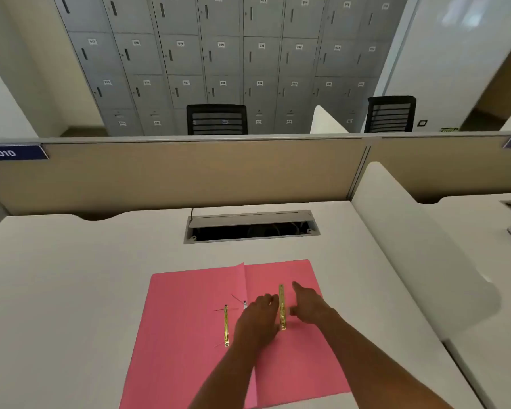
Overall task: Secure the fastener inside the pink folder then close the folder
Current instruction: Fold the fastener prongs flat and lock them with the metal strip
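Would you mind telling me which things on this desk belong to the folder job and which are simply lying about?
Belongs to the job:
- pink folder, lying open
- gold fastener bar on its right half
- gold fastener strip on its left half
- left hand and right hand, on either side of the bar

Just lying about:
- open cable tray in the desk
- black chairs beyond the partition
- grey lockers

One view only — worn on the head, looking forward and down from above the near edge of a white desk (71,276). Wide-angle, so straight lines bow toward the edges. Close over an open pink folder (186,314) low in the middle of the picture, with both forearms reaching in from below. Facing a tan partition (189,172) across the desk — beyond it, grey lockers (219,54) and two black chairs (217,119).
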`<state>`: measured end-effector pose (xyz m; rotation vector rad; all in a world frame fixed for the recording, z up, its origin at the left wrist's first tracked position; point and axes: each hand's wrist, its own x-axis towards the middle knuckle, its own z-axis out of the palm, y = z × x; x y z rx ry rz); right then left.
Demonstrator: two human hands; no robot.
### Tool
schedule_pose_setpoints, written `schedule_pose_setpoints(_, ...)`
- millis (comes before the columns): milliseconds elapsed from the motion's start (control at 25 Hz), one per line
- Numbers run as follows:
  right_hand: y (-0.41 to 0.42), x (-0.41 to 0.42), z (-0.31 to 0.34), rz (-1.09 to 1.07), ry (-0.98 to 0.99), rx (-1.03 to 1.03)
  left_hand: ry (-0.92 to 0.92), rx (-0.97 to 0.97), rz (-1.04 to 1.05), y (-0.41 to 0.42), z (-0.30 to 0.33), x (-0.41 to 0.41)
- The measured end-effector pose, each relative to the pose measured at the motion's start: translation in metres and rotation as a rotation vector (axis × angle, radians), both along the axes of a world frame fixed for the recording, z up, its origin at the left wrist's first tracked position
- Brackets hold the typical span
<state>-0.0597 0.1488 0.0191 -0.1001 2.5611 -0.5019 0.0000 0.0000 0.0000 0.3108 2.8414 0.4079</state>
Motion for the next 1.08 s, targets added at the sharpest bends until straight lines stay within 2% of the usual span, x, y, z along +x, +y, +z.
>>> schedule_pose_setpoints(80, -0.001, -0.009, -0.004, 0.026, -0.007, 0.017, 0.024, 0.036, 0.006, 0.006, -0.011, -0.005)
schedule_pose_setpoints(200, -0.001, -0.023, -0.012, 0.042, 0.0, 0.042, 0.054, -0.022, 0.011, 0.014, -0.022, -0.01)
schedule_pose_setpoints(360, -0.004, -0.036, -0.021, 0.057, 0.022, 0.007, -0.028, -0.058, 0.066, 0.014, -0.028, -0.019)
schedule_pose_setpoints(720, -0.005, -0.051, -0.034, 0.122, 0.066, 0.009, 0.002, -0.033, 0.115, 0.02, -0.043, -0.029)
schedule_pose_setpoints(1080, -0.006, -0.053, -0.041, 0.092, 0.126, -0.028, 0.007, -0.016, 0.14, 0.021, -0.045, -0.028)
